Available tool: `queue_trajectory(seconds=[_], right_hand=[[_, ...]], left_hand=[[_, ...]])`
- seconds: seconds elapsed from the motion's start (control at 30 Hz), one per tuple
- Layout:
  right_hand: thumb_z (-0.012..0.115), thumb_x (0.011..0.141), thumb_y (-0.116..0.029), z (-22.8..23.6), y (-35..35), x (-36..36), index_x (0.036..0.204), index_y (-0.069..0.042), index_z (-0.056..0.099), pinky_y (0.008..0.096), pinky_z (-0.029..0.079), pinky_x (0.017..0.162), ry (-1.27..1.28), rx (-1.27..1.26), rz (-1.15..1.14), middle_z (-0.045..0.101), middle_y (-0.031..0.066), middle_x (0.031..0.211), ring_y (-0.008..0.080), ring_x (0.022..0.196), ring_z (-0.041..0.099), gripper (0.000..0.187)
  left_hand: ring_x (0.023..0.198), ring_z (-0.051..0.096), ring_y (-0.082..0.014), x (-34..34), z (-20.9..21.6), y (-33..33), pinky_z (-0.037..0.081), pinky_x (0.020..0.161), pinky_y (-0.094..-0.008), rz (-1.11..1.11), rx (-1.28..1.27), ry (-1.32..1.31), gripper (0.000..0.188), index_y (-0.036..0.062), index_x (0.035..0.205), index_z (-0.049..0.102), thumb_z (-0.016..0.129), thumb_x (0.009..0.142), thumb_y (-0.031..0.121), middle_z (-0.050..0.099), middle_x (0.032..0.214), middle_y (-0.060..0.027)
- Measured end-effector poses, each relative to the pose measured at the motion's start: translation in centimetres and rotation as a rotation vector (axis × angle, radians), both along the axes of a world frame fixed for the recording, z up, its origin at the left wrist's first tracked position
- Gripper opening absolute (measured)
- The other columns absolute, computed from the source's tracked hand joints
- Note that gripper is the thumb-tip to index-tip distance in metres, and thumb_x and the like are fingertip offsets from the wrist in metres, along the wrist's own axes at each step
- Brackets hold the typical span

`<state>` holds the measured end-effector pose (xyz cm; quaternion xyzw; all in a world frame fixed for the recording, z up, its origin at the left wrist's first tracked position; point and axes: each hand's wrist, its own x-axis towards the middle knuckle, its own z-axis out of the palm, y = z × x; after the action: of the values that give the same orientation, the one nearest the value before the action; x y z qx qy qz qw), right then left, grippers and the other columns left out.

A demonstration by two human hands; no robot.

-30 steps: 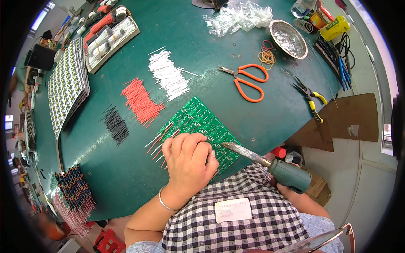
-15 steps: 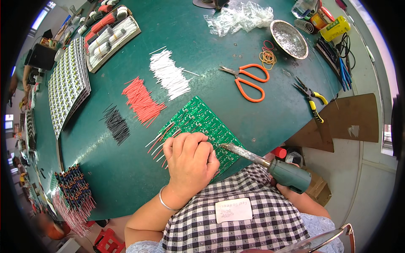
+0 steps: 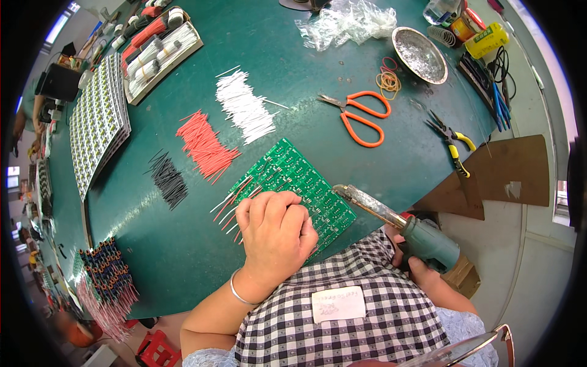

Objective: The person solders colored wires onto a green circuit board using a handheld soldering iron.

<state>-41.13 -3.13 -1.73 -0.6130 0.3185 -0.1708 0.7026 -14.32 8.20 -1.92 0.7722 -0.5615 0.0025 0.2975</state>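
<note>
Your left hand [image 3: 275, 227] is curled over the green circuit board [image 3: 318, 191], probably to steady it; its fingertips are hidden, so whether they pinch anything cannot be told. Apart from it, your right hand [image 3: 422, 273] is wrapped around the handle of the soldering iron [image 3: 430, 241], slanting it so the tip comes in at the board's right edge; contact there is unclear. The board lies right in front of you on the worktop [image 3: 202, 257].

From the left, the stack of wired boards [image 3: 107, 267] sits by the near edge, likely out of your way. The black wires [image 3: 169, 181], red wires [image 3: 206, 147] and white wires [image 3: 246, 107] are piled by colour beyond the board, presumably for easy picking. To the right, the scissors [image 3: 365, 116] and pliers [image 3: 453, 144] seem parked within reach.

Counting the same way: one stack; three piles, their strands too many to number; one board, with several overlapping leads [image 3: 224, 203] past its left edge; one pair of scissors; one iron; one metal bowl [image 3: 419, 56]; one pair of pliers.
</note>
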Motion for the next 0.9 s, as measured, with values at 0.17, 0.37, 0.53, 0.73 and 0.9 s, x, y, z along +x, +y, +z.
queue_trajectory(seconds=[0.17, 0.37, 0.53, 0.73, 0.9], right_hand=[[0.055, 0.088, -0.019, 0.1, 0.2, -0.1, 0.117, 0.004, 0.053, 0.0279, 0.047, 0.061, -0.009, -0.023, -0.025, 0.061, 0.0098, 0.095, 0.0147, 0.066, 0.058, 0.037], [0.054, 0.09, -0.018, 0.3, 0.1, 0.1, 0.121, 0.003, 0.05, 0.0294, 0.048, 0.065, -0.037, -0.039, -0.038, 0.059, 0.0103, 0.101, 0.0156, 0.065, 0.058, 0.037], [0.056, 0.09, -0.023, -0.4, -0.3, 0.4, 0.124, 0.003, 0.047, 0.0296, 0.047, 0.064, -0.127, 0.028, -0.18, 0.06, 0.0106, 0.102, 0.0165, 0.065, 0.058, 0.043], [0.052, 0.091, -0.031, 1.0, -2.8, 4.5, 0.12, 0.004, 0.045, 0.0312, 0.043, 0.055, -0.326, 0.081, -0.311, 0.056, 0.0154, 0.109, 0.0169, 0.06, 0.057, 0.046], [0.052, 0.091, -0.03, -0.5, -5.5, 8.9, 0.129, -0.003, 0.041, 0.0317, 0.044, 0.056, -0.553, 0.225, -0.397, 0.055, 0.015, 0.112, 0.0172, 0.059, 0.057, 0.048]], left_hand=[[0.096, 0.049, -0.0265, 0.0, 0.1, 0.0, 0.032, 0.086, -0.0426, -0.004, 0.003, 0.01, 0.017, 0.0107, 0.075, 0.054, 0.066, 0.063, 0.009, 0.054, 0.096, -0.0041], [0.095, 0.05, -0.0232, 0.1, 0.2, 0.0, 0.033, 0.085, -0.0424, -0.001, 0.021, -0.003, 0.016, 0.0098, 0.077, 0.055, 0.067, 0.065, 0.01, 0.054, 0.098, -0.0025], [0.096, 0.05, -0.023, 0.0, 0.3, -0.1, 0.033, 0.085, -0.0422, 0.007, 0.021, -0.011, 0.017, 0.0105, 0.076, 0.056, 0.067, 0.065, 0.01, 0.054, 0.098, -0.0022], [0.093, 0.05, -0.025, 0.1, 0.0, -0.3, 0.033, 0.084, -0.0421, 0.002, -0.017, -0.005, 0.016, 0.0116, 0.073, 0.054, 0.066, 0.063, 0.009, 0.055, 0.094, -0.0034], [0.098, 0.049, -0.0248, -0.1, 0.5, 0.3, 0.031, 0.087, -0.0425, -0.018, -0.006, -0.024, 0.015, 0.0125, 0.076, 0.057, 0.067, 0.066, 0.011, 0.055, 0.098, -0.003]])
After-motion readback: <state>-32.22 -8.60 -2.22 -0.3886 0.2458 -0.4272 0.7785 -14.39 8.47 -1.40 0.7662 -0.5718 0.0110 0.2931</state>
